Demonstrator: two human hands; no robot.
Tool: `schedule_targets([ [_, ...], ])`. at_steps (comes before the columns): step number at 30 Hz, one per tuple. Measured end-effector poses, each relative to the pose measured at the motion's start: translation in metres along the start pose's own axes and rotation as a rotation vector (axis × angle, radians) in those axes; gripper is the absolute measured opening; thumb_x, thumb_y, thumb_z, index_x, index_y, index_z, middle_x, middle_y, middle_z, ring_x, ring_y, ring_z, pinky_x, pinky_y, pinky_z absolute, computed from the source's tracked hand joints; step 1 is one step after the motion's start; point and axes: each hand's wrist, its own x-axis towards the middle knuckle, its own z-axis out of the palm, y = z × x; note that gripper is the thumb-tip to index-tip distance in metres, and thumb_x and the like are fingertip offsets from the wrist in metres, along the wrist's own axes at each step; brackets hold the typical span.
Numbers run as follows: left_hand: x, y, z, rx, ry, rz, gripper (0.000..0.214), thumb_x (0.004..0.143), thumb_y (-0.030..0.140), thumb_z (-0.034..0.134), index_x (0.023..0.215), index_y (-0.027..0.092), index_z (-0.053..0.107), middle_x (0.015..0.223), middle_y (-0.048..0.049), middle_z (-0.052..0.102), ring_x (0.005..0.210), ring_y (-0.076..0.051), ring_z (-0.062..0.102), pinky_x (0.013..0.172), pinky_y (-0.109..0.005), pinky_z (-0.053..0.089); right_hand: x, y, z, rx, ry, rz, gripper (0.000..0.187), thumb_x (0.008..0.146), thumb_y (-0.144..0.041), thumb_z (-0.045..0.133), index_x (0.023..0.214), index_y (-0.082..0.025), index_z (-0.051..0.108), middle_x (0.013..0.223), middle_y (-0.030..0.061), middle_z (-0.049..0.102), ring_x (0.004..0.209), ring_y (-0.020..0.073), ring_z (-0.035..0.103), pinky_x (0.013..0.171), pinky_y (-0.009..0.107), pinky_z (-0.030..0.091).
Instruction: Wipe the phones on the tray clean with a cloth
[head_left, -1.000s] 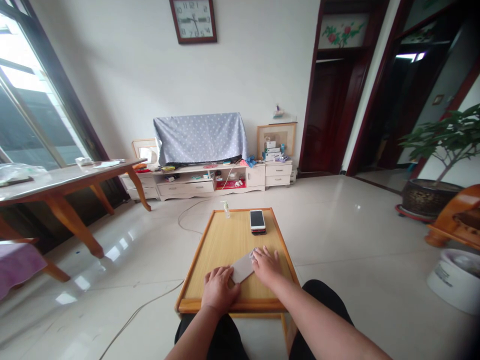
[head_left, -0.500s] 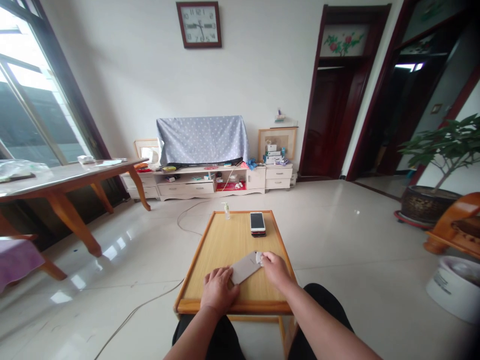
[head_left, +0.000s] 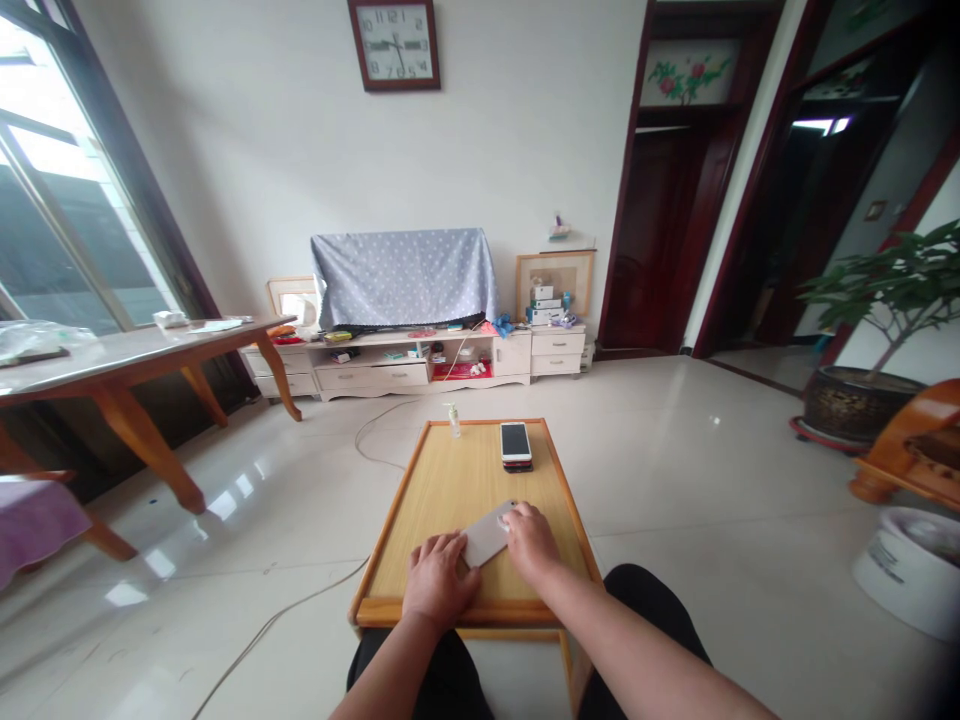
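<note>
A silver phone [head_left: 484, 537] lies face down and slanted on the near half of a small wooden table [head_left: 442, 480]. My left hand [head_left: 439, 582] rests on the table with its fingers pressed on the phone's near end, holding it in place. My right hand [head_left: 529, 540] is on the phone's far end, fingers closed on a small white pad [head_left: 505, 519] against the phone's back. Both forearms reach in from the bottom, over my knees in dark trousers.
A stack of phones [head_left: 516, 446] and a small pump bottle [head_left: 453, 420] stand at the table's far edge. A cable [head_left: 300, 605] runs over the tiled floor at left. A long wooden table [head_left: 135, 355] is left, a potted plant [head_left: 862, 395] and white tub [head_left: 907, 565] right.
My right hand with the pad slid out to the phone's far right end, then came back left and nearer over its back. My left hand stayed put. The view shifted slightly.
</note>
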Motion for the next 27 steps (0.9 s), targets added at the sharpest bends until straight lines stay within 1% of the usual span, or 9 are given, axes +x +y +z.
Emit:
schedule_targets([
  [3, -0.001, 0.002, -0.001, -0.009, 0.002, -0.006, 0.049, 0.081, 0.042, 0.062, 0.129, 0.033, 0.062, 0.141, -0.0014, 0.060, 0.131, -0.026, 0.047, 0.111, -0.041, 0.029, -0.024, -0.015, 0.005, -0.030, -0.044, -0.125, 0.034, 0.099, -0.027, 0.039, 0.111, -0.024, 0.071, 0.126, 0.0072, 0.064, 0.119, 0.0236, 0.052, 0.107, 0.034, 0.032],
  [6, -0.001, 0.003, -0.003, -0.004, -0.003, -0.015, 0.050, 0.081, 0.042, 0.063, 0.129, 0.032, 0.062, 0.141, -0.0018, 0.060, 0.132, -0.026, 0.047, 0.112, -0.041, 0.028, -0.039, -0.022, 0.005, -0.090, -0.087, -0.192, 0.039, 0.100, -0.036, 0.038, 0.130, -0.028, 0.063, 0.145, 0.0040, 0.056, 0.136, 0.0265, 0.041, 0.113, 0.040, 0.026],
  [9, -0.002, 0.004, -0.005, 0.000, -0.008, -0.018, 0.049, 0.081, 0.042, 0.063, 0.129, 0.032, 0.062, 0.141, -0.0017, 0.060, 0.132, -0.026, 0.047, 0.113, -0.041, 0.027, -0.033, -0.015, -0.002, -0.157, -0.134, -0.164, 0.044, 0.102, -0.041, 0.031, 0.134, -0.030, 0.059, 0.155, 0.0006, 0.045, 0.150, 0.0271, 0.021, 0.115, 0.048, 0.021],
  [11, -0.003, 0.004, -0.005, 0.002, -0.005, -0.013, 0.048, 0.081, 0.042, 0.062, 0.129, 0.032, 0.062, 0.141, -0.0013, 0.060, 0.131, -0.026, 0.048, 0.113, -0.041, 0.027, -0.021, -0.007, -0.007, -0.180, -0.136, -0.107, 0.045, 0.103, -0.038, 0.028, 0.135, -0.030, 0.058, 0.157, 0.0003, 0.043, 0.152, 0.0263, 0.014, 0.115, 0.050, 0.019],
  [14, -0.004, 0.003, -0.005, 0.003, 0.010, -0.002, 0.048, 0.081, 0.040, 0.061, 0.128, 0.032, 0.062, 0.139, -0.0010, 0.062, 0.130, -0.025, 0.049, 0.112, -0.040, 0.028, -0.009, -0.001, -0.008, -0.187, -0.099, -0.014, 0.045, 0.103, -0.035, 0.028, 0.136, -0.029, 0.057, 0.155, 0.0019, 0.045, 0.152, 0.0265, 0.016, 0.118, 0.052, 0.015],
  [16, -0.004, 0.002, -0.005, 0.002, 0.020, 0.005, 0.048, 0.080, 0.040, 0.061, 0.127, 0.031, 0.062, 0.139, -0.0013, 0.062, 0.129, -0.025, 0.050, 0.112, -0.040, 0.028, -0.011, -0.006, -0.001, -0.180, -0.095, 0.000, 0.045, 0.103, -0.037, 0.029, 0.139, -0.029, 0.055, 0.155, 0.0028, 0.045, 0.152, 0.0269, 0.016, 0.119, 0.052, 0.010],
  [21, -0.003, 0.000, -0.001, 0.002, 0.022, -0.036, 0.052, 0.085, 0.045, 0.056, 0.134, 0.027, 0.056, 0.137, -0.0066, 0.063, 0.130, -0.026, 0.049, 0.113, -0.040, 0.026, -0.032, -0.033, 0.021, -0.097, -0.186, -0.189, 0.050, 0.104, -0.043, 0.024, 0.148, -0.034, 0.045, 0.157, 0.0001, 0.043, 0.153, 0.0253, 0.015, 0.121, 0.053, 0.002],
  [24, -0.001, -0.004, 0.005, -0.016, 0.038, -0.063, 0.064, 0.084, 0.047, 0.056, 0.142, 0.022, 0.046, 0.138, -0.0099, 0.061, 0.133, -0.026, 0.048, 0.114, -0.040, 0.025, -0.030, -0.035, 0.019, -0.081, -0.241, -0.203, 0.051, 0.104, -0.046, 0.021, 0.147, -0.036, 0.047, 0.156, -0.0022, 0.043, 0.153, 0.0281, 0.013, 0.119, 0.060, -0.001],
  [27, -0.001, -0.008, 0.011, -0.038, 0.058, -0.059, 0.074, 0.079, 0.046, 0.062, 0.146, 0.021, 0.040, 0.137, -0.0110, 0.061, 0.133, -0.027, 0.048, 0.113, -0.040, 0.025, -0.015, -0.026, 0.008, -0.124, -0.234, -0.130, 0.052, 0.104, -0.048, 0.021, 0.146, -0.035, 0.048, 0.157, -0.0017, 0.042, 0.153, 0.0300, 0.009, 0.118, 0.063, -0.005],
])
